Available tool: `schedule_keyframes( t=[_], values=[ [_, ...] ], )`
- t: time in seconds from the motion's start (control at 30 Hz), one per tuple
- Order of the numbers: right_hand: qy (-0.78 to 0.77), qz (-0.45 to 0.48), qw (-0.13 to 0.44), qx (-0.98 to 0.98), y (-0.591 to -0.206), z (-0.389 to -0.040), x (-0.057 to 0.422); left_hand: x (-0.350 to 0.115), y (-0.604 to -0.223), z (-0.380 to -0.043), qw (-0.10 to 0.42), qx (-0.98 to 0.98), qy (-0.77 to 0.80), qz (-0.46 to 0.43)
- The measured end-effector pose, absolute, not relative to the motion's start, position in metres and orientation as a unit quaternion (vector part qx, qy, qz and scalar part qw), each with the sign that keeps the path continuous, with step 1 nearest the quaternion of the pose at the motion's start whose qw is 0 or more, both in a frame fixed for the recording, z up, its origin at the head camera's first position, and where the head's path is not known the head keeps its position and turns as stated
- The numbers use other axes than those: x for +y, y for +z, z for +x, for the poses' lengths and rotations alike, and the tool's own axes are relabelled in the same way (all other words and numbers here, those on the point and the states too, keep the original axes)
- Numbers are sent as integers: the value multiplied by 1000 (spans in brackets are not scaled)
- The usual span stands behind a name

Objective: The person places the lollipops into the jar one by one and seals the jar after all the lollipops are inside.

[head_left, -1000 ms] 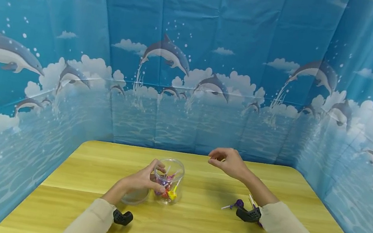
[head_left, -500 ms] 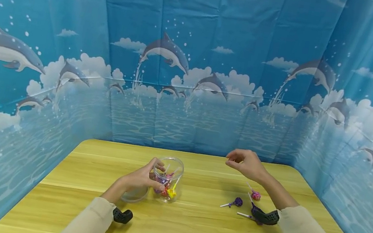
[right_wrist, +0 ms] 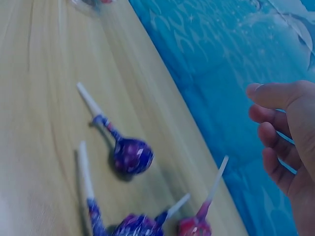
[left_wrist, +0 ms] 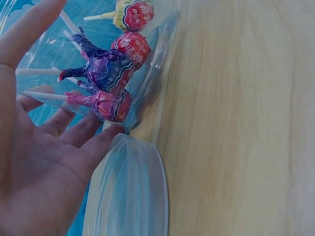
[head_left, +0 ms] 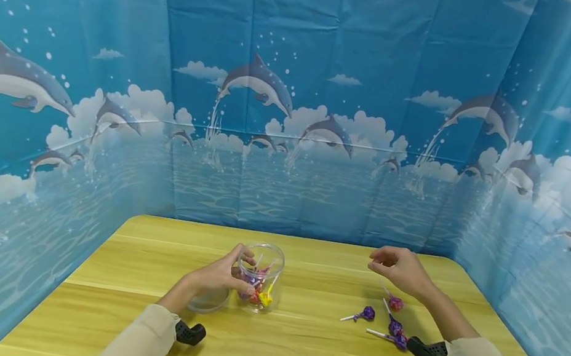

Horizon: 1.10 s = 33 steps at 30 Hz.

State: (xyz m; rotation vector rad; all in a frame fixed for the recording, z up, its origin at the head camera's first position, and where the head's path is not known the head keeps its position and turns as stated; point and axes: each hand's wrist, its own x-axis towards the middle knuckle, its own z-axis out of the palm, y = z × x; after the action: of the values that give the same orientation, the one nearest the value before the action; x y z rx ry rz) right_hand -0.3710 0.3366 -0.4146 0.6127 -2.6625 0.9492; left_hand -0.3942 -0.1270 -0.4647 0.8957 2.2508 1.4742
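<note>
Just left of the middle of the desk (head_left: 286,352), my left hand (head_left: 218,276) is clamped round the jar (head_left: 265,272), lollipops (left_wrist: 110,73) inside and rim facing up, the lid (head_left: 209,304) just beside it. Well apart, my right hand (head_left: 406,273) hovers toward the far right, fingers loosely curled. Nearer me lie four more lollipops (head_left: 368,313), inside the right edge; a broad stretch of desk separates them from the jar.

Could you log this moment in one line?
left hand: holds clear jar of lollipops; right hand: empty, above table; lid: beside jar; loose lollipops: on table
</note>
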Motion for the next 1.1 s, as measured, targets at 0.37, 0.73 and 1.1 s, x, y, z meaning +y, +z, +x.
schedule_keyframes(
  t=[0.37,0.73,1.1],
  values=[
    [338,167,123,-918,-449,-367,362,-128,-467,-395,151,787,514,305],
    [365,138,104,-915,-472,-364,367,-128,-467,-395,151,786,516,306],
    [370,131,129,-911,-473,-365,368,-129,-468,-395,153,783,519,306]
  ],
)
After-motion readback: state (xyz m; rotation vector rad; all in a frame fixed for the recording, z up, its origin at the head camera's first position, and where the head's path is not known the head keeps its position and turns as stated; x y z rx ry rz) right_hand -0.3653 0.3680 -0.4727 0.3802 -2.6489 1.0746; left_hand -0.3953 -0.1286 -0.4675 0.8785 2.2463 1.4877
